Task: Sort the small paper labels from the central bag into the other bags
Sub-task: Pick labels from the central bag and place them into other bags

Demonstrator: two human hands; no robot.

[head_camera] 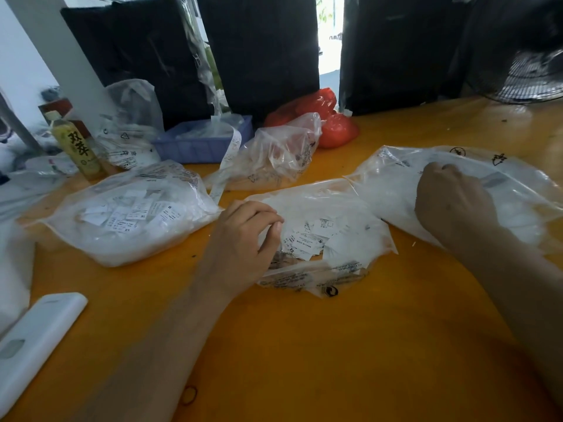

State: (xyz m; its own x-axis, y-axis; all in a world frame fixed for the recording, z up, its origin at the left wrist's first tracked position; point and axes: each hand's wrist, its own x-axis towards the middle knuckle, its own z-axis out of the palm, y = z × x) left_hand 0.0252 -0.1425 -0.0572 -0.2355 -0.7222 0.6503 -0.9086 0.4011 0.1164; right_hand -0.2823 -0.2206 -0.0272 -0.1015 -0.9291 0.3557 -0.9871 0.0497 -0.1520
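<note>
The central clear bag [344,205] lies open on the orange table, with several small white paper labels [307,243] showing in its mouth. My left hand [243,233] rests at that bag's left edge, fingers curled down into the opening; whether it pinches a label is hidden. A full clear bag of labels [128,217] lies to the left. My right hand [451,199] is curled over the opening of the large clear bag [499,190] on the right, its fingertips hidden behind the knuckles.
Behind the central bag sit a crumpled clear bag [280,153], a red plastic bag [329,123] and a blue tray [201,141] with a label strip. A tea bottle [76,147] stands at the left. A white device [33,339] lies front left, a fan [530,77] back right.
</note>
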